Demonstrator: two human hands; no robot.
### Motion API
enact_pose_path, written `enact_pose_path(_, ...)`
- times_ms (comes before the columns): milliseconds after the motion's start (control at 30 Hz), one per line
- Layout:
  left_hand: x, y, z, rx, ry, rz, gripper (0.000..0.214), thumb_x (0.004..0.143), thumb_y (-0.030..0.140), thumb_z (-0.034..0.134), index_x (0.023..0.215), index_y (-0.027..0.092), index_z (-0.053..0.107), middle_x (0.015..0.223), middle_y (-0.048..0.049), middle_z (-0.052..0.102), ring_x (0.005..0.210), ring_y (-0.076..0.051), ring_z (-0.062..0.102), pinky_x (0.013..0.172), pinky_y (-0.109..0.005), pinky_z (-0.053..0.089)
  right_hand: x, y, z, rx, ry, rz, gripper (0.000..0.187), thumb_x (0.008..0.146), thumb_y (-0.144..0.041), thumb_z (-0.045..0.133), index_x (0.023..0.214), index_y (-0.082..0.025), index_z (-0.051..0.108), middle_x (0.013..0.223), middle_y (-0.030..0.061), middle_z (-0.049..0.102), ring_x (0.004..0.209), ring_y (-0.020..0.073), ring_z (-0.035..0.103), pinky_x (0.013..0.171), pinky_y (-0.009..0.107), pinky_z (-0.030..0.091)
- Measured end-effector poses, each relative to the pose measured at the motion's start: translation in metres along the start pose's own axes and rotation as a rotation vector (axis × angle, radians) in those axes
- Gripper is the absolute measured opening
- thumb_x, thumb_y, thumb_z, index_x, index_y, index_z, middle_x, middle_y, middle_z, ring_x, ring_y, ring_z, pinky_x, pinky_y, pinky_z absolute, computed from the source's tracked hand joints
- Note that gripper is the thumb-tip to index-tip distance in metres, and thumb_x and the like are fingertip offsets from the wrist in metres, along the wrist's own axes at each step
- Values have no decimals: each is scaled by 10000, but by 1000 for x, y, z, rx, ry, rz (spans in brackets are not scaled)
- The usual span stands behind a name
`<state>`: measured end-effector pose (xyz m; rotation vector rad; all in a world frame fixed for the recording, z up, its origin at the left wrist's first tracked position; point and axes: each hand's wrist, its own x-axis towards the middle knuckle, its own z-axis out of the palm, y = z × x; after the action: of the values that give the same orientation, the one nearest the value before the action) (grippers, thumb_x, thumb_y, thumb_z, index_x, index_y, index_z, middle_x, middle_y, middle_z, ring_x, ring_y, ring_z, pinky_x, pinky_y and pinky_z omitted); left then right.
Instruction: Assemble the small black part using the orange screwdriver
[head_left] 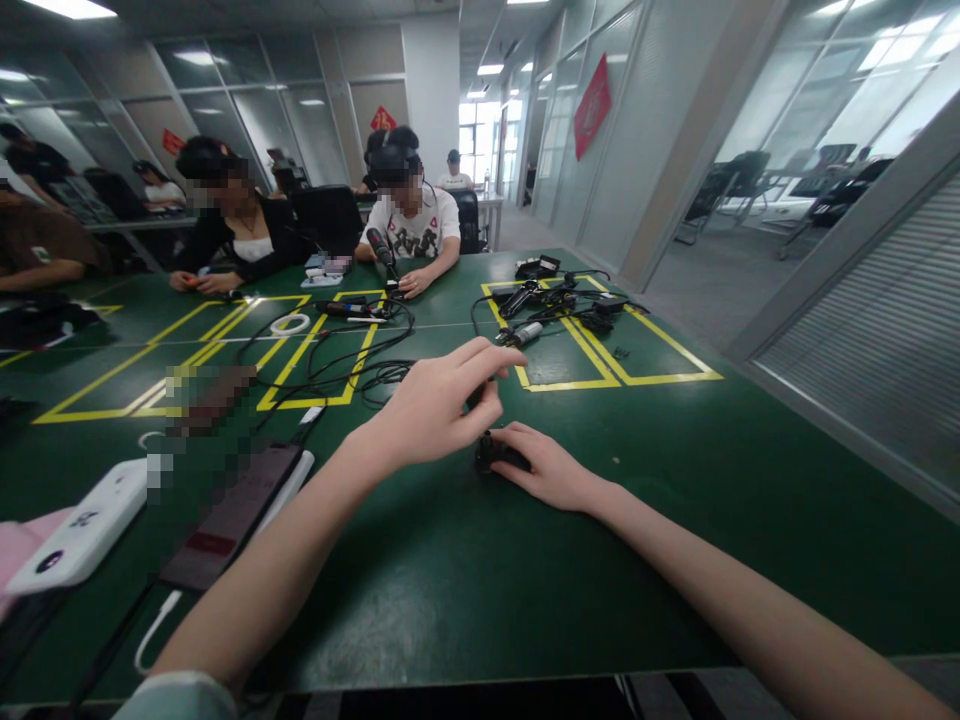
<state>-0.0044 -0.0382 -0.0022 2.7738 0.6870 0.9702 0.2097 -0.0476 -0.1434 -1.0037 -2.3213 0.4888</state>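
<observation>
Right hand point(553, 468) grips small black part point(485, 454) on the desk point(465, 590), just below left hand point(442, 400), whose grip pinches a mostly hidden dark piece point(475, 398); best to keep the right steady, the left light.

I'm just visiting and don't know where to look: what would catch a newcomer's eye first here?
Probably the two bare hands mid-picture: the right hand has its fingers on a small black object, with the left hand close by. Beyond them, bright yellow outlines mark the green table. Across it, a person in a white shirt wears a black headset.
</observation>
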Motion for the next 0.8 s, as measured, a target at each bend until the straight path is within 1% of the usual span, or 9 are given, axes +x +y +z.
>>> enact_pose_path(133,0,-6,4,-40,22,51,259,1025,169,496,1243,156,637,1094,-77,725,903,-142,672,747,-234,484,0,-2,-1,-4,2,4,294,967,-237,624,1252,-170,644,1103,133,711,1008,265,676,909,452,582)
enact_pose_path(300,0,-2,3,62,12,24,256,1008,239,538,1209,146,666,969,-55,705,788,-144,638,663,-246,451,0,-2,0,16,13,3,298,967,-239,623,1258,-183,647,1106,124,711,1025,268,675,918,457,579)
enact_pose_path(333,0,0,2,81,10,19,271,990,229,535,1209,139,667,966,-59,696,798,-154,634,673,-257,459,0,-2,0,22,15,1,299,967,-240,623,1261,-187,647,1113,122,711,1028,267,674,920,458,578)
enact_pose_path(433,1,1,0,94,17,41,348,923,129,467,1202,127,674,1000,-80,680,901,-193,636,784,-307,500,0,-1,0,26,15,-6,301,971,-240,618,1266,-185,645,1121,124,710,1025,264,675,918,456,580)
enact_pose_path(500,1,0,1,86,39,54,373,908,98,449,1201,137,678,1042,-88,676,941,-199,640,826,-322,511,0,-1,0,23,14,-10,301,974,-242,617,1269,-185,645,1113,123,710,1022,262,676,916,451,581)
enact_pose_path(567,0,-3,2,66,51,57,359,934,103,462,1220,160,673,1103,-89,671,915,-175,650,806,-299,519,0,-1,0,19,17,-11,301,975,-247,622,1268,-188,647,1113,122,711,1029,262,676,919,451,580)
enact_pose_path(667,-1,-7,4,39,55,55,316,990,136,488,1256,178,654,1151,-89,672,853,-134,658,721,-240,504,0,-1,0,13,17,-7,308,974,-249,624,1275,-187,646,1118,124,712,1025,261,677,916,454,580)
enact_pose_path(733,-2,-7,4,39,50,56,284,1008,165,509,1256,174,648,1123,-82,689,839,-126,661,679,-220,482,1,-1,0,15,11,-3,316,974,-247,622,1283,-186,644,1122,126,712,1026,260,677,918,455,579)
enact_pose_path(800,-2,-6,2,46,33,52,270,993,174,537,1238,174,652,1069,-66,703,827,-129,662,666,-218,474,1,-1,0,18,10,-2,320,969,-243,626,1284,-189,644,1125,127,713,1033,263,676,923,458,577)
